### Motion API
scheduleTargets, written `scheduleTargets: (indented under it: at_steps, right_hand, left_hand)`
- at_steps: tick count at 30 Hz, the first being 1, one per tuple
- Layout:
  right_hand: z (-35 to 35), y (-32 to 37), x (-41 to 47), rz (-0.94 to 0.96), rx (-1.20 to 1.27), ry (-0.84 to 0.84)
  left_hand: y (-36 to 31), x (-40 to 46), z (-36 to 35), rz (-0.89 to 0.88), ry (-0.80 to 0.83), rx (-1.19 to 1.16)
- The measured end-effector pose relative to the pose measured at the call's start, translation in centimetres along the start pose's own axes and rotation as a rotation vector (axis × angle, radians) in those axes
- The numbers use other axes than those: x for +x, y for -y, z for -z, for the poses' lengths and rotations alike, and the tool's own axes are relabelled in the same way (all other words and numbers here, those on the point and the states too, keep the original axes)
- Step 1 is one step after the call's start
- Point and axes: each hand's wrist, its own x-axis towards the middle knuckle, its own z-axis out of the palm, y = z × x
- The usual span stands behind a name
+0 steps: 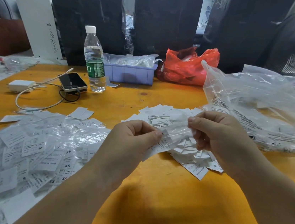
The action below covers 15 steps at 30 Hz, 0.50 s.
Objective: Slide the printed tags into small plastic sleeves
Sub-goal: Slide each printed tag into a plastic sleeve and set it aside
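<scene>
Now both hands work over the middle of the yellow desk (151, 196). The left hand (132, 138) has its fingers curled and pinches a printed tag (159, 146) between thumb and forefinger, while the right hand (214, 133) pinches a small clear sleeve (177, 132) at its far end, fingers bent around the plastic; the tag's tip lies at or just inside the sleeve. Beneath them sits a heap of loose tags (184, 150). Sleeved tags (33, 146) spread along the desk's left edge. A big clear bag (255, 106) lies at the right edge. Toward the far edge stand a water bottle (94, 60), a phone (73, 82), a purple bin (129, 72) and a red bag (187, 66)
</scene>
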Motion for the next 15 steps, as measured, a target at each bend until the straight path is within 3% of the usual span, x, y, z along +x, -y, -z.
scheduleTargets:
  at_steps: [5,15]
  right_hand:
    - [-0.3,0.0,-0.2,-0.023,0.023,0.125]
    - [-1.3,-0.6,-0.6,-0.006,0.233,0.155]
  left_hand:
    - [0.0,-0.1,-0.1,0.0,0.017,-0.009]
    - [0.0,-0.1,-0.1,0.02,0.027,-0.079]
